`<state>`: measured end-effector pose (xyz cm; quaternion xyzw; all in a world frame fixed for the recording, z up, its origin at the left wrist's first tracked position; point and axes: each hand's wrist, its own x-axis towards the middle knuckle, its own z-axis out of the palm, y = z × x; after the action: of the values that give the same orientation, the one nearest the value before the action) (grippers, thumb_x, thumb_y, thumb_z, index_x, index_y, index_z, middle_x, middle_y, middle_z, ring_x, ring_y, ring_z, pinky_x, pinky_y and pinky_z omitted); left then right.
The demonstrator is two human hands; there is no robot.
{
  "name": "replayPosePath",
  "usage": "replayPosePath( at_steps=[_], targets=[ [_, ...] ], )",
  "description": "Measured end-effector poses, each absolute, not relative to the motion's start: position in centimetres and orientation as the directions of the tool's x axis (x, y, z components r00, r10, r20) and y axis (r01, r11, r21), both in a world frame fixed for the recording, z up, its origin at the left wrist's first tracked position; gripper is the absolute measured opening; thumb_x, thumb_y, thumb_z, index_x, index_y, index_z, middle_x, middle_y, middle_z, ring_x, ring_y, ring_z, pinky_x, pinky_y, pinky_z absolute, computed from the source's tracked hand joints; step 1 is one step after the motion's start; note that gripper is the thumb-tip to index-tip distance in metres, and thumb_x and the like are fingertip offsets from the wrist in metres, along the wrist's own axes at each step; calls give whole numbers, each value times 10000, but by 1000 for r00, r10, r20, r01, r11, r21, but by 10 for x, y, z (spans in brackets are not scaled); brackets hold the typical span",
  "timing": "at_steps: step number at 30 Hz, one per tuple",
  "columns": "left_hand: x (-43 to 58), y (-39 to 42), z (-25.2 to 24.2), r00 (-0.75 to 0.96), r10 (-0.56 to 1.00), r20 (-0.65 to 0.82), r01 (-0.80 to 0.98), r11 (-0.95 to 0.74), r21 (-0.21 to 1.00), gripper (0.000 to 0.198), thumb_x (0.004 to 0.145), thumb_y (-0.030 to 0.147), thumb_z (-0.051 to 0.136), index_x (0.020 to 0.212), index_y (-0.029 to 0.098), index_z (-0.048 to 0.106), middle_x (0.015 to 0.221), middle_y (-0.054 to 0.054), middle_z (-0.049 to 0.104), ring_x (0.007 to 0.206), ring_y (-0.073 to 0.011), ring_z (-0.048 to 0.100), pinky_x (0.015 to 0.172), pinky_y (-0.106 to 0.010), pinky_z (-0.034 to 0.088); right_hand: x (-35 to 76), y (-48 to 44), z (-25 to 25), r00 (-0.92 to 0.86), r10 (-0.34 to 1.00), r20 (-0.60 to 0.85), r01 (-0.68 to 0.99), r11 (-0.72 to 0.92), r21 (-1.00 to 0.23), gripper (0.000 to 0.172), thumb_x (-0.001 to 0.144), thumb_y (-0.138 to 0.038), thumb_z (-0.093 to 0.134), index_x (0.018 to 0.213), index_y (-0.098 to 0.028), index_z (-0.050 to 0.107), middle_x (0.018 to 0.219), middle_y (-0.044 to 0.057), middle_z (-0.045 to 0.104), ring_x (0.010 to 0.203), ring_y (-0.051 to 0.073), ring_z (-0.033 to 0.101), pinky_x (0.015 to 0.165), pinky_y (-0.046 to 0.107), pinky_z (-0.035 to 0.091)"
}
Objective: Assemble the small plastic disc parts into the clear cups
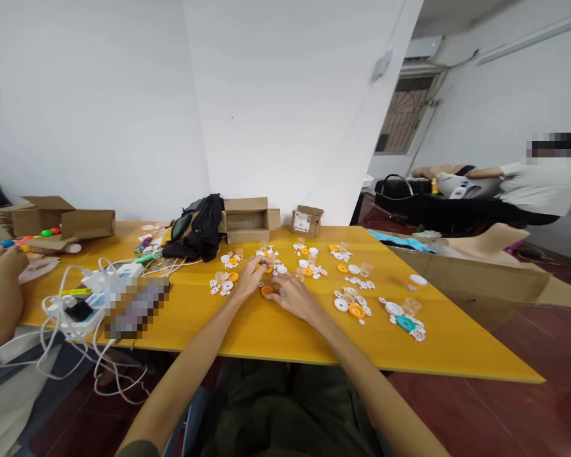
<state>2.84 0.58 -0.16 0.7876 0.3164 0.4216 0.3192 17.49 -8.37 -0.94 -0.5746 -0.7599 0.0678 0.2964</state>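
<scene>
On the yellow table (457, 346), one orange disc (266, 291) lies between left hand (251, 277) and right hand (295, 296), grips unreadable at this scale; a careless sideways sweep could scatter neighbouring white parts (227, 286).

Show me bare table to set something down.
Two patches of the table: right of the teal disc cluster, out to the near right corner; and between the pixelated device and the left forearm. Crowded: around the left hand and right hand, among the loose discs, and left at the power strips.
</scene>
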Motion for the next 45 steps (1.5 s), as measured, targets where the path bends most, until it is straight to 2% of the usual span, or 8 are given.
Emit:
replayPosePath(
  at_steps=[3, 7, 15, 19, 22, 34, 40, 45],
  targets=[
    [29, 3, 0, 468, 758, 454, 258, -608, 751, 209, 838, 149, 483, 841, 202, 685, 922, -28, 723, 958, -221, 628, 929, -356, 487, 191, -89, -10, -124, 892, 435, 803, 348, -484, 99, 886, -231, 641, 958, -235, 710, 1050, 65, 737, 1038, 245, 646, 929, 371, 481],
    [29, 1, 1, 529, 728, 436, 275, -633, 723, 204, 818, 138, 496, 839, 206, 687, 936, -28, 714, 975, -222, 611, 958, -363, 474, 210, -93, -10, -79, 899, 430, 796, 317, -516, 178, 905, -160, 551, 903, -238, 710, 954, 50, 726, 1000, 230, 653, 901, 360, 493],
    [28, -2, -3, 680, 610, 408, 270, -725, 634, 174, 805, 135, 549, 869, 215, 690, 949, -38, 708, 1010, -246, 597, 1006, -403, 449, 215, -94, -20, -150, 889, 433, 770, 380, -513, 275, 884, -77, 508, 933, -227, 734, 1016, 67, 722, 1022, 230, 656, 931, 370, 499],
    [29, -7, -7, 747, 556, 363, 303, -772, 559, 77, 811, 237, 675, 884, 218, 662, 973, -49, 688, 1037, -260, 579, 1005, -405, 430, 215, -96, -23, -168, 886, 431, 762, 394, -514, 311, 884, -64, 490, 943, -230, 746, 1031, 65, 715, 1031, 223, 654, 935, 363, 502],
    [31, -11, -9, 773, 549, 317, 340, -781, 525, 179, 778, 323, 757, 869, 229, 636, 988, -45, 664, 1062, -273, 560, 1015, -426, 412, 217, -96, -24, -176, 888, 424, 756, 398, -519, 326, 894, -76, 485, 973, -243, 754, 1043, 62, 705, 1035, 221, 649, 938, 367, 503],
    [32, -6, -16, 791, 541, 286, 345, -780, 523, 117, 796, 274, 729, 867, 228, 647, 998, -38, 640, 1076, -266, 526, 1028, -424, 387, 217, -91, -22, -215, 864, 455, 746, 446, -495, 285, 909, -93, 506, 959, -243, 744, 1048, 66, 683, 1023, 216, 635, 934, 374, 503],
    [31, -3, -16, 789, 552, 268, 351, -765, 540, 143, 782, 288, 755, 880, 227, 671, 1019, -40, 640, 1093, -272, 516, 1045, -439, 376, 218, -85, -14, -275, 877, 393, 790, 439, -427, 244, 879, -76, 559, 912, -236, 739, 1080, 71, 669, 1072, 227, 622, 954, 376, 489],
    [31, -3, -13, 798, 555, 235, 359, -750, 555, 159, 797, 350, 752, 859, 219, 685, 1048, -57, 646, 1106, -297, 517, 1040, -472, 377, 218, -78, -5, -318, 894, 316, 815, 429, -390, 198, 851, -87, 598, 881, -234, 728, 1008, 59, 669, 1030, 232, 623, 887, 341, 485]
  ],
)
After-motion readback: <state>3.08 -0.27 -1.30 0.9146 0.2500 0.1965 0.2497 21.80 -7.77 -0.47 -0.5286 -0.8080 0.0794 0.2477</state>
